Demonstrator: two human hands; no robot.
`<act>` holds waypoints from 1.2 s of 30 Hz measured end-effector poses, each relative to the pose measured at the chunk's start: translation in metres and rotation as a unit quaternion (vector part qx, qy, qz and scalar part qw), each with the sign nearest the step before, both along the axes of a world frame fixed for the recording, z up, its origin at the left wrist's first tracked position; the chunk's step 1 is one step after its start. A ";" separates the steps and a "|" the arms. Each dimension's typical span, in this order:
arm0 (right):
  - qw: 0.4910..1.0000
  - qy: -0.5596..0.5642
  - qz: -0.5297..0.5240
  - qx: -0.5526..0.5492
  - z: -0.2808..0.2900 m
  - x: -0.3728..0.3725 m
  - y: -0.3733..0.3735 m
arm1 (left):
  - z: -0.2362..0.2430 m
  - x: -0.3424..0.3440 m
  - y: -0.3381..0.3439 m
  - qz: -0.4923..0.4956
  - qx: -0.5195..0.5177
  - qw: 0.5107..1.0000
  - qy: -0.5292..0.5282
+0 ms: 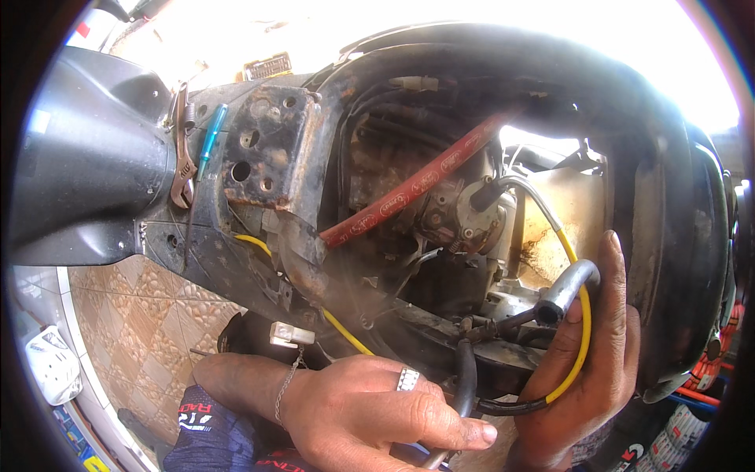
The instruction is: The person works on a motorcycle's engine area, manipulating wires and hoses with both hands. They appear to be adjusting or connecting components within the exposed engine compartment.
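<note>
My right hand (594,370) is at the lower right with its index finger stretched upward. A bent black rubber hose (570,289) sits between its thumb and index finger, and a yellow-sleeved cable (583,346) loops across the fingers. My left hand (377,413), wearing a ring and a chain bracelet, is closed around another black hose (465,377) at the lower middle; its thumb side lies over that hose. Above both hands, the carburetor (472,216) shows inside the opening of the scooter's black frame (511,49). A red printed tube (417,185) crosses that opening diagonally.
An adjustable wrench (184,153) and a blue-handled screwdriver (210,141) lie on the frame at left. A white connector (291,334) hangs by my left wrist. Patterned floor tiles (130,342) show below left. Red and blue items (700,389) stand at the lower right.
</note>
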State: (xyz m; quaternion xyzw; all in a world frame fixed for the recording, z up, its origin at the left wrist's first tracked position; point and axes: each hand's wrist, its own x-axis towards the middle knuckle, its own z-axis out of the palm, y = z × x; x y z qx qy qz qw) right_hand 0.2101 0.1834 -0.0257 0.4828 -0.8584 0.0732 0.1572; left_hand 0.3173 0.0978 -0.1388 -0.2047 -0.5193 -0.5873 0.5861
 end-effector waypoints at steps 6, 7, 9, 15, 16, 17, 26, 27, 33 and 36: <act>1.000 0.008 0.002 0.004 0.000 0.000 -0.001 | 0.001 0.003 -0.003 -0.009 0.003 1.000 -0.006; 1.000 0.004 -0.001 0.003 0.000 0.000 -0.001 | 0.001 0.005 -0.003 -0.017 0.005 1.000 -0.018; 1.000 -0.004 -0.007 0.003 0.001 0.001 -0.001 | 0.001 0.005 -0.001 -0.027 0.005 0.999 -0.031; 1.000 0.013 -0.001 0.015 0.000 0.000 -0.001 | 0.000 0.000 0.005 0.006 0.042 0.999 0.004; 1.000 0.011 -0.001 0.015 0.001 0.000 -0.001 | 0.000 0.000 0.004 0.001 0.027 1.000 0.004; 1.000 0.008 0.000 0.015 0.001 0.000 -0.001 | 0.000 0.001 0.002 -0.009 0.016 1.000 -0.003; 1.000 0.012 0.006 0.012 0.002 0.001 -0.004 | 0.004 0.009 -0.006 -0.056 -0.002 0.998 -0.037; 1.000 0.003 -0.007 0.003 0.001 0.002 -0.004 | 0.003 0.008 -0.006 -0.050 -0.003 0.998 -0.030; 1.000 -0.001 0.005 0.007 0.002 0.000 -0.002 | 0.006 0.002 -0.005 -0.029 -0.011 0.999 -0.016; 0.998 -0.028 0.017 -0.049 -0.004 -0.007 -0.001 | 0.015 0.006 -0.005 -0.013 -0.005 0.999 -0.047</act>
